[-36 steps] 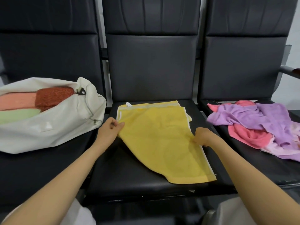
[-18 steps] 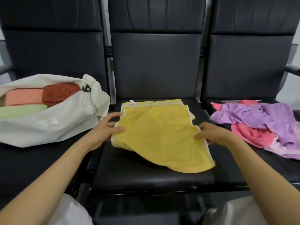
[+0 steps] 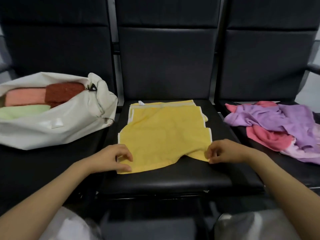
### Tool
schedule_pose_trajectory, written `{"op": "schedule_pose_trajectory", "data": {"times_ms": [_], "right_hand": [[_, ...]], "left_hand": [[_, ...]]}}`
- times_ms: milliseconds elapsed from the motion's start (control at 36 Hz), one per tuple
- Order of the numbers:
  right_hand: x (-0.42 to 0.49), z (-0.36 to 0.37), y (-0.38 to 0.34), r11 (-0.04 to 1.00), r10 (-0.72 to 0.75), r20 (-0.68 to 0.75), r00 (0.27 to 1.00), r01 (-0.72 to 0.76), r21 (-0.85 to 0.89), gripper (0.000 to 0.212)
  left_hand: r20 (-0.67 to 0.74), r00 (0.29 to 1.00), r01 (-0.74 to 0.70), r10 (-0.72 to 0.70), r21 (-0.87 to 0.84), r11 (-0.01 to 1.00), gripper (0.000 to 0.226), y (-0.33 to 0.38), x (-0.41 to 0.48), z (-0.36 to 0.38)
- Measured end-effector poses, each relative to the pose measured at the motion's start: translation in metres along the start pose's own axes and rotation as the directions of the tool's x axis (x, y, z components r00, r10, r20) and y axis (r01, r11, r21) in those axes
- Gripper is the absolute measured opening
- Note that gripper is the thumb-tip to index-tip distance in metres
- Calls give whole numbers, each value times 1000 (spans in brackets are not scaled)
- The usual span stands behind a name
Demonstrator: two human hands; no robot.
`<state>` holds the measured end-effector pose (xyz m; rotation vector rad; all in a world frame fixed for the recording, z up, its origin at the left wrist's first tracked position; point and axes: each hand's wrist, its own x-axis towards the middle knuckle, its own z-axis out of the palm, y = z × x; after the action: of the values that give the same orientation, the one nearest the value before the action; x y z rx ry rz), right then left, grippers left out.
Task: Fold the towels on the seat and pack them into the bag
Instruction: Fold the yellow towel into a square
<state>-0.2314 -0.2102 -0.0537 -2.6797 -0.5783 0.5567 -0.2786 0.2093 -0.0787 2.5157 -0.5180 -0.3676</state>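
Observation:
A yellow towel [image 3: 164,134] lies partly folded on the middle black seat [image 3: 166,181]. My left hand [image 3: 112,157] pinches its near left corner. My right hand [image 3: 223,151] pinches its near right corner. The near edge between them sags in a curve. On the left seat a white bag [image 3: 57,122] lies open, holding folded pink, dark red and pale green towels [image 3: 62,92]. A loose heap of purple and pink towels [image 3: 277,125] covers the right seat.
Three black seats stand side by side with tall backs [image 3: 166,63]. An armrest [image 3: 313,68] juts out at the far right. My knees in light cloth [image 3: 251,226] show at the bottom edge.
Both hands slid from the towel's side edges to its near corners, closer to me. The hanging near end of the towel now lies on the seat.

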Motion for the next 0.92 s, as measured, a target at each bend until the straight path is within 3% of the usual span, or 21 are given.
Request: {"op": "schedule_pose_trajectory", "data": {"times_ms": [111, 194, 278, 361, 417, 472, 528, 639, 750, 917], "right_hand": [[-2, 8, 18, 999, -29, -46, 999, 28, -29, 32], [0, 14, 22, 998, -54, -149, 987, 47, -51, 19], [5, 22, 23, 993, -62, -215, 975, 40, -109, 13], [10, 26, 21, 993, -41, -243, 969, 13, -117, 13], [10, 23, 15, 1000, 27, -278, 960, -30, -4, 5], [9, 18, 12, 984, 101, -319, 942, -49, 169, 3], [7, 9, 10, 948, 140, -364, 921, -18, 319, 7], [-4, -21, -10, 822, 183, -435, 882, 105, 559, 19], [-16, -65, -42, 767, 220, -476, 852, 151, 624, 34], [-47, -151, -95, 705, 177, -616, 768, 338, 624, 28]], "left_hand": [[-13, 1000, -11, 12, 31, 999, 42, -10, -6, 2], [-100, 995, -24, 30, 64, 998, 28, -13, -4, 3], [-164, 983, -51, 86, 210, 976, 10, -13, -3, 8], [-183, 978, -45, 103, 294, 955, 14, -16, 0, 12], [-250, 968, 15, 25, 158, 987, 10, -11, 2, 11], [-343, 934, 62, -98, -114, 992, 18, -3, 3, 9], [-406, 892, 52, -198, -341, 938, 19, 7, 2, 1], [-445, 854, -43, -269, -576, 817, 12, 26, 3, -30], [-475, 832, -65, -286, -596, 800, 26, 57, 7, -71], [-582, 797, -166, -163, -471, 866, 25, 108, 0, -148]]}}
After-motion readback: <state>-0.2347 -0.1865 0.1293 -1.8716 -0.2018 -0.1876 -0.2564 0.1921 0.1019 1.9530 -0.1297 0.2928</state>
